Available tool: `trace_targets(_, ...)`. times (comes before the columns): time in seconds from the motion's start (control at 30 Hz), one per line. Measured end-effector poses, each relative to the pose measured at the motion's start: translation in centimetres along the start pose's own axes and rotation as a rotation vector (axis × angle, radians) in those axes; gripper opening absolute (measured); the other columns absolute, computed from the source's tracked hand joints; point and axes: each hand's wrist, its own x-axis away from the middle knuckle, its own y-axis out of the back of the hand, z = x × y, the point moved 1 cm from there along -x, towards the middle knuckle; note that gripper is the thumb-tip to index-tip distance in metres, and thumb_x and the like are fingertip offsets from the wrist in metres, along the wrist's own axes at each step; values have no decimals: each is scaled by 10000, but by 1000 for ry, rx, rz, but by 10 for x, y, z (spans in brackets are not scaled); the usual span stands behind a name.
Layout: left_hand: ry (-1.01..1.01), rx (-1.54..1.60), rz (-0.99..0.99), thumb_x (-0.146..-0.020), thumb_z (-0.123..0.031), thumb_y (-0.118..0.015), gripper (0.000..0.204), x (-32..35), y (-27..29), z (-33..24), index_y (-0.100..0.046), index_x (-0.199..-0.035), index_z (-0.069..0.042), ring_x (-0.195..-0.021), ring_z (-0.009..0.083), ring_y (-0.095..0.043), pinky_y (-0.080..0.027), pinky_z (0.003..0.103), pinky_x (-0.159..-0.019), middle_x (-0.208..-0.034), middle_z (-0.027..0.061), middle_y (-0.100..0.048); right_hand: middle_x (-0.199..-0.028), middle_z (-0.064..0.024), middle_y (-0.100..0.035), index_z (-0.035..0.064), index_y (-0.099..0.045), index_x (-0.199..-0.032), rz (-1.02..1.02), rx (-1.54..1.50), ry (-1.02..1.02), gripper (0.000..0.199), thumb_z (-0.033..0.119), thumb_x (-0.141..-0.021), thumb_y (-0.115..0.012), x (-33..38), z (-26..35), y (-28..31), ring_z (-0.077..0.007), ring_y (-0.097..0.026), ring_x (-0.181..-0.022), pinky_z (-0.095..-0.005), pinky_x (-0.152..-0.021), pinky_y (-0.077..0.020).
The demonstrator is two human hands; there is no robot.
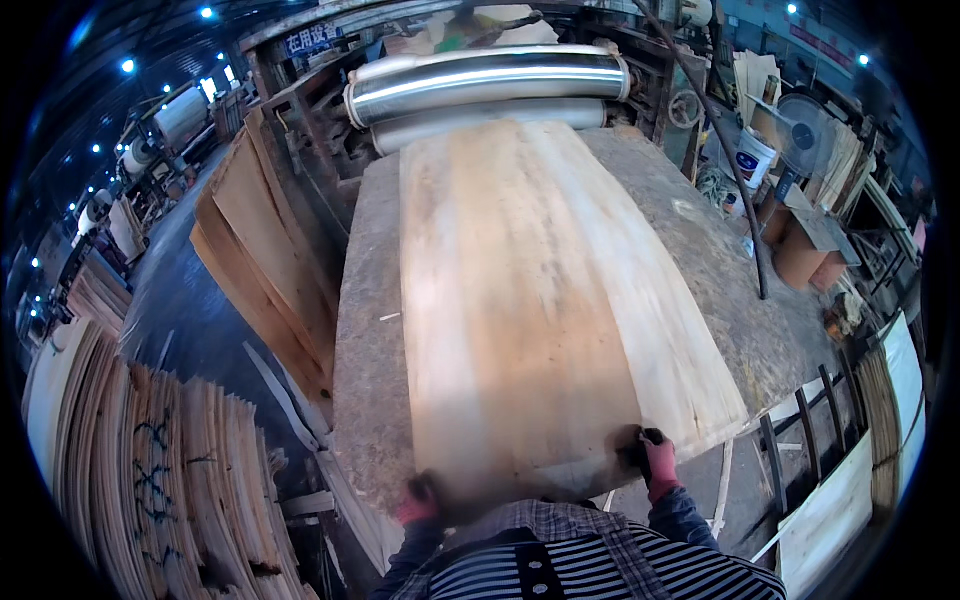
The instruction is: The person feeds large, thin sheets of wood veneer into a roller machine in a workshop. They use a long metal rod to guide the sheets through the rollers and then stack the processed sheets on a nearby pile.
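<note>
A wide, thin sheet of wood veneer [530, 300] with pale and tan bands lies on the worn brown table [370, 300]. Its far edge meets a pair of shiny metal rollers [490, 85]. Both my hands wear pinkish-red gloves with dark fingers. My left hand [418, 498] grips the sheet's near left corner. Farther right along the same near edge, my right hand [657, 462] is closed on the veneer, a little in from its right corner. Motion blurs the fingertips of both.
Upright veneer bundles [150, 470] stand at the lower left. Brown boards [255, 250] lean beside the table's left edge. A dark slanting rod [735, 180] rises on the right, near a white bucket [753, 157], a fan [803, 135] and a cardboard box [800, 255].
</note>
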Motion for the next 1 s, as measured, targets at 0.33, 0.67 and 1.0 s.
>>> trace_targets(0.33,105,199,185,-792,-444,-460,477,6,36,-23,-481,-1103,-83,-946,310,-533,-419,395,-796,-1009,160,-559,-782,-110,-619,-7,-599,-890,-60,-23,33,214,153,-749,-584,7,10,-4,-176,-582,-744,-286,-685,-443)
trace_targets(0.67,87,4,109,-796,-507,-402,490,1,25,-16,-511,-1067,-114,-869,353,-546,-421,438,-751,-925,177,-581,-723,-81,-603,-1,-596,-877,-6,-346,-54,208,183,-789,-551,15,5,-9,-151,-577,-624,-260,-573,-466)
trace_targets(1.0,-155,16,-159,-747,-534,-476,561,-59,-42,50,-526,-1053,-67,-786,348,-571,-454,419,-693,-888,180,-595,-926,-170,-589,46,-551,-986,-118,-13,-50,417,392,-758,-509,5,-6,-21,-295,-558,-887,-371,-776,-428)
